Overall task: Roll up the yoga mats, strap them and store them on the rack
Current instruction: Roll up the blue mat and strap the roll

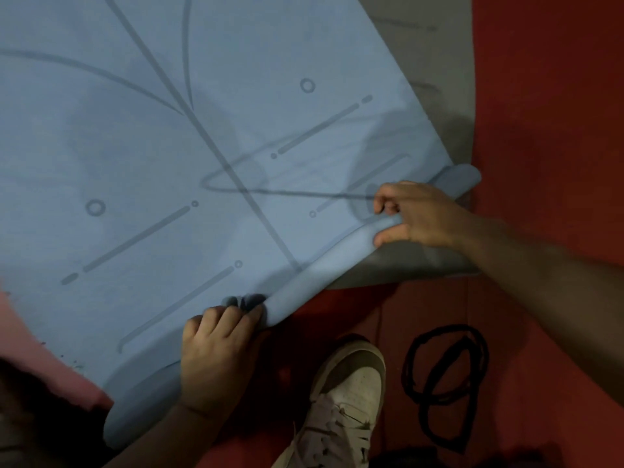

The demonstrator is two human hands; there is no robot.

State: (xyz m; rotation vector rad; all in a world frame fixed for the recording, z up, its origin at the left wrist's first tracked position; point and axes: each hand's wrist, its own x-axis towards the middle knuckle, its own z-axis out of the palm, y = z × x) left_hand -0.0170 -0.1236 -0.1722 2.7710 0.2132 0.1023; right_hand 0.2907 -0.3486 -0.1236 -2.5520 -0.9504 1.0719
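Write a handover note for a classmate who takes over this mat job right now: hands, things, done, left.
Left hand: fingers curled over the near end of the rolled edge, where the material is bunched.
Right hand: fingers and thumb pinch the same roll near its far end.
Blue yoga mat: mostly flat, lying over a grey layer on the red floor.
Black strap: loose on the floor beside a white shoe.
Done: only the first turns are rolled.
Left: finish rolling, strap it, store it. No rack is in view.
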